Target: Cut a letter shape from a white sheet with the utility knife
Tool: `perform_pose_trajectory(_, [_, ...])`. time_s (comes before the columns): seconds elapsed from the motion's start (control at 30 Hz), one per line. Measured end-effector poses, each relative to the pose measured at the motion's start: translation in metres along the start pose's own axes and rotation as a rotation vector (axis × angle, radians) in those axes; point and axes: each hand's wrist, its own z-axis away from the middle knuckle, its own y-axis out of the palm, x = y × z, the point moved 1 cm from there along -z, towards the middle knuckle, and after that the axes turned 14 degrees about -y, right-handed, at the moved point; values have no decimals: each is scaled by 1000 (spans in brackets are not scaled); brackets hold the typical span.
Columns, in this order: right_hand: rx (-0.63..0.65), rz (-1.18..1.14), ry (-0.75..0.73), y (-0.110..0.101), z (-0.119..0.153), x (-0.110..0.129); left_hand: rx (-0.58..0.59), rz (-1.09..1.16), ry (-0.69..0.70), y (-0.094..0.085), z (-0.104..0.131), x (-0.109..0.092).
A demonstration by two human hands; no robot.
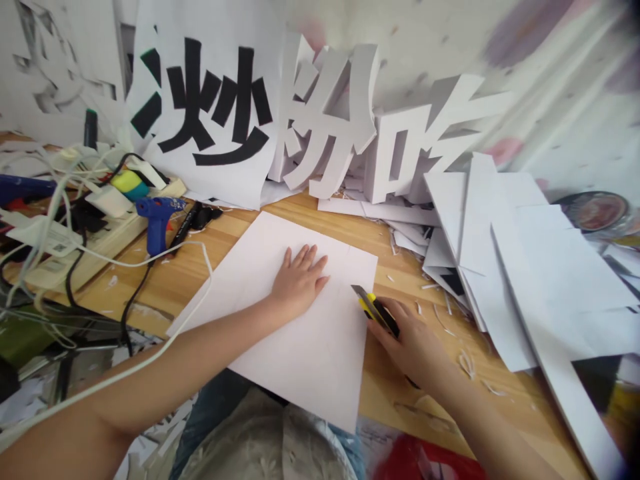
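Note:
A white rectangular board point(320, 353) lies at an angle on the wooden table, its near corner jutting past the front edge. My left hand point(299, 280) rests flat on the board with its fingers spread. Beside the board's right edge, my right hand point(413, 340) is closed around a black and yellow utility knife point(377, 312). The knife's blade is out and its tip points up and left over the board. Whether the tip touches the surface, I cannot tell.
Behind the board stand white three-dimensional characters point(345, 120) and a sheet with black characters point(220, 100). A blue glue gun point(157, 220), cables and a power strip point(115, 240) crowd the left. White board pieces point(545, 267) pile up at right; thin scraps point(466, 363) litter the table.

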Motion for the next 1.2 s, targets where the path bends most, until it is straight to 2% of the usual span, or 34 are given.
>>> perform_pose_trajectory(0.2, [67,-423,172,3,-11,-11,64,-42,-85,-3,1,-18])
perform_pose_trajectory(0.4, [-28,-793,253,-5,-47,-22,12,-46,-174,-2,-19,-15])
perform_pose_trajectory(0.5, [-77,-885,288,-7,-66,-32,-40,-18,-53,0,-31,-8])
perform_pose_trajectory(0.6, [-106,-907,291,-3,-76,-39,-22,15,93,2,-41,-1])
perform_pose_trajectory(0.7, [-92,-730,288,-2,-71,-36,-4,33,83,4,-49,2])
perform_pose_trajectory(0.8, [-83,-319,198,-8,-54,-20,-25,48,47,6,-54,2])
perform_pose_trajectory(0.87, [-1,-126,113,-12,-40,-4,-17,58,33,7,-57,2])
perform_pose_trajectory(1.0, [230,41,11,-9,-21,22,8,64,18,5,-59,2])
perform_pose_trajectory(1.2, [353,257,20,-3,-28,35,41,54,13,2,-60,3])
